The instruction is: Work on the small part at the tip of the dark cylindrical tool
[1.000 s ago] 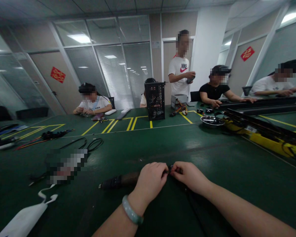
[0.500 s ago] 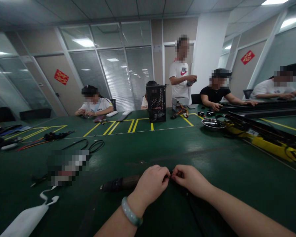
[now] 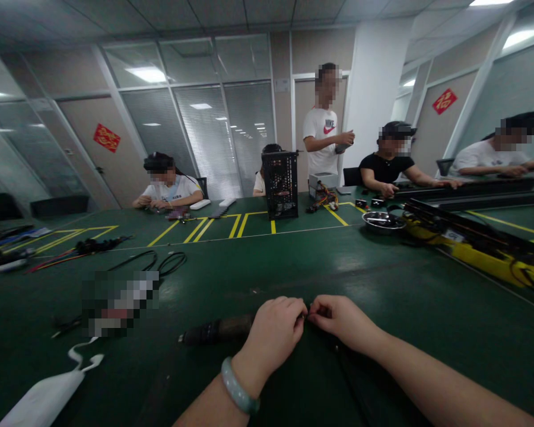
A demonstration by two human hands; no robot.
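Going left to right across the green table (image 3: 382, 279): behind and left of the sleeved black cable (image 3: 216, 330) sits a coil of thin black cable (image 3: 171, 264), with a pixelated patch hiding whatever lies just in front of it. That sleeved cable runs side to side across the table, its long axis pointing straight at the left hand (image 3: 273, 335), and its right end disappears behind that hand, so the left is clearly the nearer hand. The pale green bangle (image 3: 239, 385) sits on that wrist. Right at the centre, the fingertips of both hands meet, pinching a small dark piece (image 3: 309, 315), mostly covered and too small to make out. The right hand (image 3: 343, 323) closes in from the other side, while a thin dark cable (image 3: 349, 379) drops from the pinch toward the person, almost lost against the table. Far beyond and right of the sleeved black cable sits a steel bowl (image 3: 382, 222).
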